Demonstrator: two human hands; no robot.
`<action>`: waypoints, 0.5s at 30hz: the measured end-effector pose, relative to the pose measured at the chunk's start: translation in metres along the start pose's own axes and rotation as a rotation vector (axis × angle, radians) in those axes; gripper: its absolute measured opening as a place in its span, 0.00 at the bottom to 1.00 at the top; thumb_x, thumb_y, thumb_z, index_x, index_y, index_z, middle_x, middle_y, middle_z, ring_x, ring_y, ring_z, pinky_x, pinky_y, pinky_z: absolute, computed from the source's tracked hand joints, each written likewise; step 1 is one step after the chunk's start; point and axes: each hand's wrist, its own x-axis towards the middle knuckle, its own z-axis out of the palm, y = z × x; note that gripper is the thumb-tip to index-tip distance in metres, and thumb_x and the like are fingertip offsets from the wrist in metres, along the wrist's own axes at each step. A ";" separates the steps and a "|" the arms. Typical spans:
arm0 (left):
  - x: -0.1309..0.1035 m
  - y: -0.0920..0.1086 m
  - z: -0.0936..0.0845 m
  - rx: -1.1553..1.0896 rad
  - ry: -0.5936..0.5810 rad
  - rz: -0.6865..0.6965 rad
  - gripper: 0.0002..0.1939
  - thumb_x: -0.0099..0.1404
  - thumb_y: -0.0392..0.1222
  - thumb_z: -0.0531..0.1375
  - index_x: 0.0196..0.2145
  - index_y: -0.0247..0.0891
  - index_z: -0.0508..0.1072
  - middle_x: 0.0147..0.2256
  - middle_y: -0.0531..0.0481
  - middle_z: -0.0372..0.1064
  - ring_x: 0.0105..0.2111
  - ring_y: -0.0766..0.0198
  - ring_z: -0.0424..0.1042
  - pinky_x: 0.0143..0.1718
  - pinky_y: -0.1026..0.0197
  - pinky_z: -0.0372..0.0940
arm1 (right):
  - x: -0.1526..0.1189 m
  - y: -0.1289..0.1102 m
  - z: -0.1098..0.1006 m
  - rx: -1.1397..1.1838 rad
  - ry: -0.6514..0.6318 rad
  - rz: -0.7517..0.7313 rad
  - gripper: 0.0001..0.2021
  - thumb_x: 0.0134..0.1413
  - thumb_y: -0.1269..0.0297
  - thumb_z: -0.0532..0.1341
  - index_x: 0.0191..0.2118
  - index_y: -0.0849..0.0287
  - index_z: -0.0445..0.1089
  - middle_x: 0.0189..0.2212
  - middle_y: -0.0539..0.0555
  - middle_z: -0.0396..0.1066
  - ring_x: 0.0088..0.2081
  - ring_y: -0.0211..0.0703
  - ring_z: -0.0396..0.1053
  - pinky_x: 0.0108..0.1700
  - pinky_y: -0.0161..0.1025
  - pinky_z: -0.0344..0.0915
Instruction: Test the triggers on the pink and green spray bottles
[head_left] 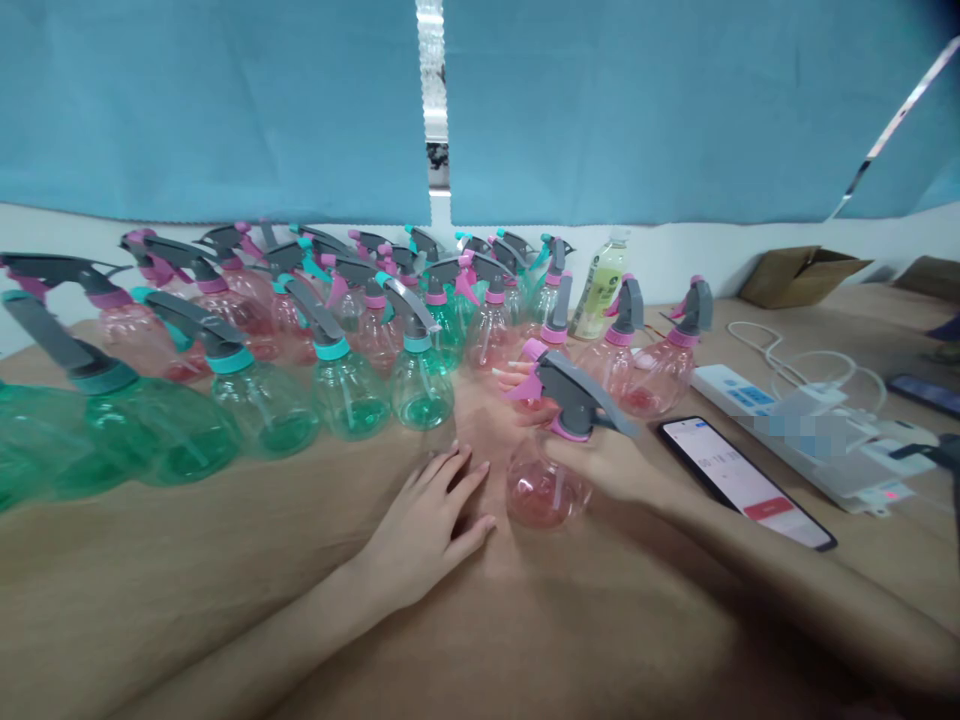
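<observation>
My right hand (600, 462) is closed around the neck of a pink spray bottle (541, 492) with a grey and pink trigger head. Its thumb side faces me, and some fingers show behind the trigger. Flat on the table, my left hand (431, 520) lies with its fingers spread, just left of that bottle and holding nothing. Beyond it stands a green spray bottle (421, 392) with a teal collar, at the end of a row of green ones. Two pink spray bottles (660, 375) stand behind my right hand.
Several more pink and green spray bottles crowd the back left of the wooden table (247, 590). A drink bottle (600, 285) stands at the back. To the right are a phone (750, 485), a power strip (795, 430) with white cables, and a cardboard box (799, 277).
</observation>
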 end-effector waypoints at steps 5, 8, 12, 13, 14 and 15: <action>0.000 0.001 -0.001 -0.009 0.013 -0.004 0.27 0.68 0.53 0.50 0.58 0.35 0.59 0.60 0.40 0.52 0.60 0.50 0.50 0.56 0.46 0.51 | -0.001 0.011 0.002 -0.115 0.068 0.051 0.05 0.38 0.63 0.55 0.25 0.56 0.65 0.26 0.52 0.72 0.32 0.49 0.72 0.38 0.48 0.69; 0.000 0.001 -0.001 -0.011 0.014 -0.002 0.26 0.68 0.53 0.50 0.58 0.35 0.59 0.60 0.40 0.52 0.60 0.51 0.50 0.56 0.46 0.51 | -0.001 0.012 0.002 -0.095 0.070 0.012 0.07 0.37 0.64 0.54 0.28 0.56 0.66 0.26 0.51 0.71 0.32 0.47 0.71 0.36 0.46 0.69; -0.001 0.000 0.001 -0.003 0.020 0.002 0.27 0.68 0.53 0.50 0.58 0.35 0.59 0.60 0.40 0.52 0.60 0.51 0.50 0.57 0.47 0.50 | 0.001 0.009 0.001 -0.053 0.029 -0.047 0.07 0.39 0.67 0.55 0.29 0.55 0.67 0.25 0.50 0.71 0.32 0.46 0.72 0.37 0.44 0.70; -0.001 0.000 0.001 -0.001 0.021 0.003 0.27 0.68 0.53 0.49 0.58 0.35 0.59 0.60 0.40 0.52 0.60 0.51 0.49 0.57 0.48 0.50 | 0.001 0.009 0.001 -0.048 0.011 -0.048 0.07 0.40 0.68 0.55 0.29 0.55 0.67 0.25 0.50 0.71 0.33 0.46 0.72 0.37 0.44 0.70; -0.001 0.000 0.001 0.001 0.022 0.004 0.27 0.68 0.54 0.49 0.58 0.35 0.59 0.60 0.40 0.52 0.60 0.51 0.49 0.57 0.48 0.50 | 0.002 0.009 0.001 -0.040 -0.008 -0.052 0.08 0.41 0.69 0.55 0.31 0.55 0.68 0.25 0.50 0.72 0.34 0.45 0.72 0.38 0.43 0.70; -0.001 0.000 0.001 0.003 0.022 0.004 0.27 0.68 0.54 0.49 0.58 0.35 0.60 0.60 0.40 0.53 0.60 0.51 0.49 0.57 0.47 0.50 | 0.002 0.009 0.001 -0.028 -0.026 -0.065 0.10 0.41 0.69 0.55 0.32 0.55 0.69 0.26 0.50 0.72 0.35 0.45 0.72 0.39 0.43 0.70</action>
